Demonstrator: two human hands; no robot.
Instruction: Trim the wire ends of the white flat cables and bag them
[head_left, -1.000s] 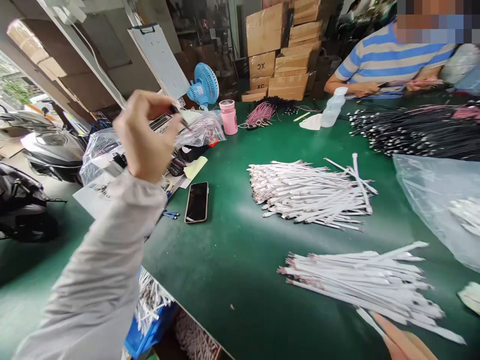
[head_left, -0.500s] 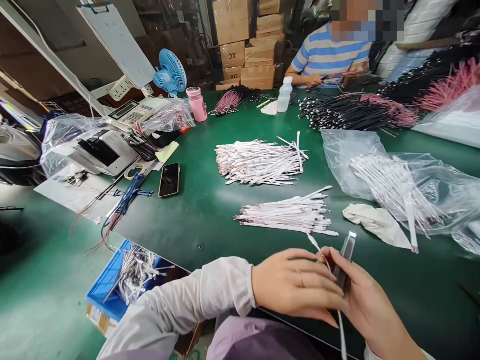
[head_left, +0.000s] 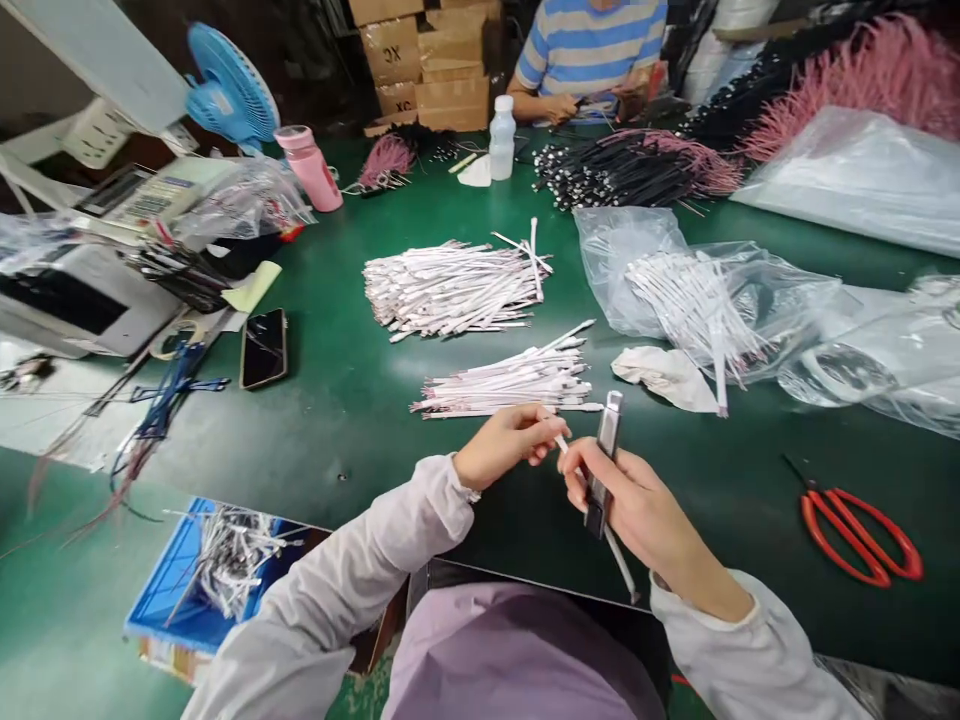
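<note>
My left hand (head_left: 511, 445) is closed in a pinch on one end of a thin white-sleeved wire (head_left: 621, 568). My right hand (head_left: 637, 500) grips a silver and black utility knife (head_left: 602, 465), tilted with its silver end pointing away from me. The same wire passes through the right fingers, and its other end hangs below that hand. Just beyond both hands lies a small bundle of white-sleeved wires (head_left: 510, 382). A larger pile of them (head_left: 450, 288) rests farther back.
Red-handled scissors (head_left: 859, 535) lie at right. Nearby are a white cloth (head_left: 664, 378) and a plastic bag (head_left: 626, 265) with more wires. A phone (head_left: 264, 348) sits left; a blue bin (head_left: 161, 585) stands below the table edge. Across the table, a person in a striped shirt (head_left: 600, 45) works beside black wires (head_left: 630, 168).
My left hand has drawn back from over the right one and now pinches the wire's end. The knife stays in my right hand. The view has shifted right and down, bringing the scissors in.
</note>
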